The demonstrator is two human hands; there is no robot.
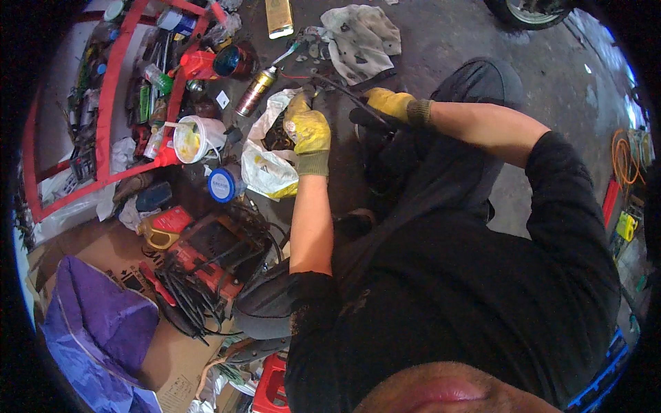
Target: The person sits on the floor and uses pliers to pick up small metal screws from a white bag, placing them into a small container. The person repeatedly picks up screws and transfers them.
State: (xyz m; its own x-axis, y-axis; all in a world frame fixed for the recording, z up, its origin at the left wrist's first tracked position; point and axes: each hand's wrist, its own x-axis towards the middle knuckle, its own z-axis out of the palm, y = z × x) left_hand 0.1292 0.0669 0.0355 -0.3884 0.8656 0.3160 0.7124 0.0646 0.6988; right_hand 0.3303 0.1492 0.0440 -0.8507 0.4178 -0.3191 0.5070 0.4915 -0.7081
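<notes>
Both my hands wear yellow work gloves with knitted cuffs. My left hand [308,129] is closed above a white plastic bag [267,175]; whatever its fingertips grip is too small and dark to make out. Dark, greasy contents [277,135] show in the bag's mouth beside that hand. My right hand [390,105] is closed around a long, thin dark cable [344,89], which runs up and left toward my left fingertips. Close to the left hand lies a gold and red spray can [256,91]. A stained grey rag [361,41] lies beyond both hands.
A red metal rack [110,103] full of bottles stands left. Near it are a white bucket [196,139], a blue-lidded tub [224,184] and a red machine with black cables [213,248]. A gold box [279,17] and a wheel [530,14] are farther off.
</notes>
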